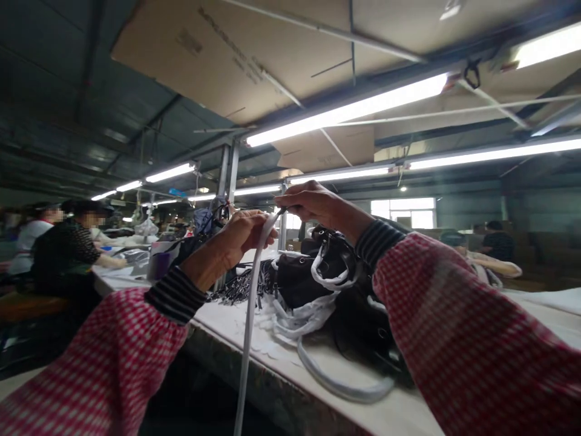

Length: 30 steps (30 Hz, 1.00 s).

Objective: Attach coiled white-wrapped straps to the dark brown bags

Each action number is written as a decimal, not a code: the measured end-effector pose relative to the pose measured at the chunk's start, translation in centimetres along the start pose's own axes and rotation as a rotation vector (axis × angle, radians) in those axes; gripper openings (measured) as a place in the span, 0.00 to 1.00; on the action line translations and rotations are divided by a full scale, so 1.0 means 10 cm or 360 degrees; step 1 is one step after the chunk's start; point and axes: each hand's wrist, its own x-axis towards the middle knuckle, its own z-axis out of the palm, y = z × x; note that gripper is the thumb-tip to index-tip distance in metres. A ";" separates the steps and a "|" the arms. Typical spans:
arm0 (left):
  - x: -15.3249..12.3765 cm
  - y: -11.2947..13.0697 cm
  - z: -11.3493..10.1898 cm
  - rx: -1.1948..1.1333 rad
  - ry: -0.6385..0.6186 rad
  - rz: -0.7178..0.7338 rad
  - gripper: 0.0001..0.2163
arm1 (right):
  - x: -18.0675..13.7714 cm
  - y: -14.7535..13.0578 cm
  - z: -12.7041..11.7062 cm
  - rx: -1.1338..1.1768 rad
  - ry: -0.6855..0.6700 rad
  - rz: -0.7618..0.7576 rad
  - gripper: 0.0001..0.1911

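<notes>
A long strap (pixel 252 297) in pale wrapping hangs down past the table edge from between my raised hands. Near its top, the fingers of my left hand (pixel 247 233) are closed around it. My right hand (pixel 313 203) pinches the strap's dark upper end, and the fingers partly hide that end. Behind and below my hands, black handbags (pixel 295 278) with white-wrapped handles are heaped on the table (pixel 227 318). A loop of pale wrapped handle (pixel 345 387) lies at the near edge.
Left of the bags is a pile of thin dark strips (pixel 240 287). Several people work nearby, including a person in dark clothing (pixel 68 254) at the left. Metal posts (pixel 233 172) and long lamps (pixel 354 112) stand and hang beyond the table.
</notes>
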 end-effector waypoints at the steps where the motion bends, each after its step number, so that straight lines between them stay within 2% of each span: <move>1: 0.02 0.02 0.05 -0.0024 -0.0024 0.0014 0.05 | -0.01 -0.02 0.01 0.0021 -0.0005 -0.0005 0.21; 5: 0.04 -0.01 0.18 -0.0110 -0.0054 -0.0035 0.05 | -0.10 0.03 0.06 0.0069 -0.0006 0.0040 0.18; 9: 0.03 -0.11 0.27 -0.0207 0.0004 -0.0105 0.07 | -0.20 0.16 0.15 0.0095 0.0032 0.0036 0.13; 12: -0.01 -0.18 0.29 -0.0246 0.0028 -0.0143 0.08 | -0.25 0.27 0.22 0.0094 0.0042 0.0002 0.13; 16: -0.12 -0.30 0.22 -0.0364 -0.0054 -0.0198 0.05 | -0.30 0.43 0.27 0.0040 0.0098 -0.0043 0.14; 21: -0.21 -0.42 0.12 -0.0568 -0.0204 -0.0194 0.03 | -0.36 0.54 0.33 0.0174 0.0097 -0.0026 0.14; 25: -0.22 -0.52 0.08 -0.0578 -0.0227 -0.0205 0.06 | -0.37 0.61 0.37 0.0291 0.0154 -0.0022 0.15; 30: -0.29 -0.73 0.02 -0.0474 -0.0285 -0.0324 0.13 | -0.38 0.71 0.38 0.0403 0.0292 0.0005 0.17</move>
